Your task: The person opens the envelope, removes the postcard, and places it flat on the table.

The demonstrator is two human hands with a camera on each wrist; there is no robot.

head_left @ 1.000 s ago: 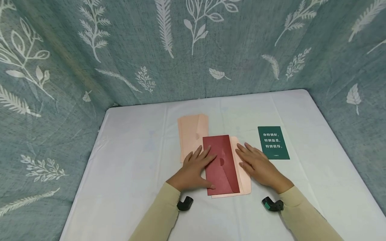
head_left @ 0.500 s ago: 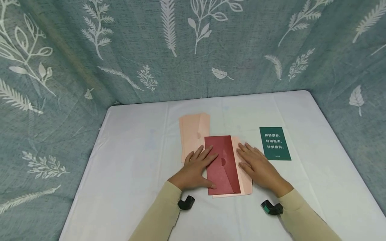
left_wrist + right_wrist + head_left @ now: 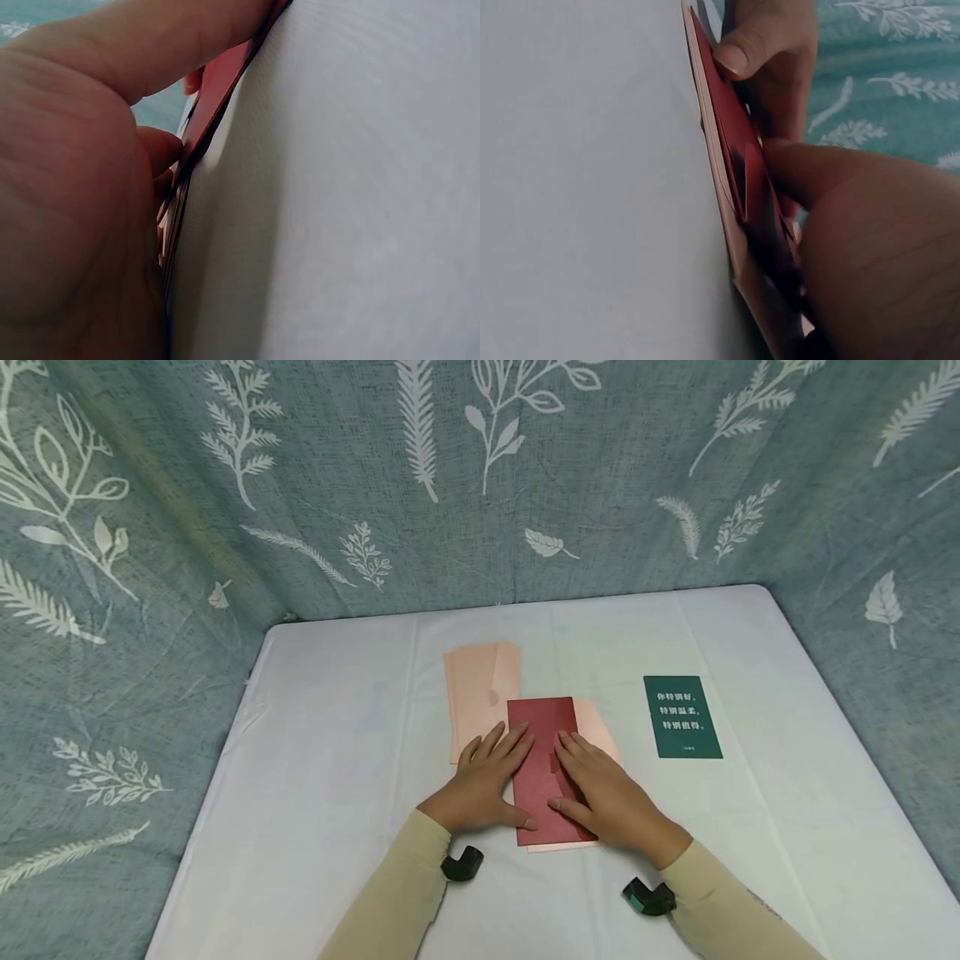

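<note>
R hand (image 3: 611, 789) now moved left, from pink envelope (image 3: 597, 720) onto red envelope (image 3: 537, 781), frame lower ctr. Long axis approx up-down; L hand (image 3: 483, 781) at left edge, equally near. L fingers spread; R fingers together, thumb apart; any pinch unclear.

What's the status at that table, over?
Left hand and right hand on red envelope. Pink paper sticking out beneath. Green card apart, nothing visibly blocking.
</note>
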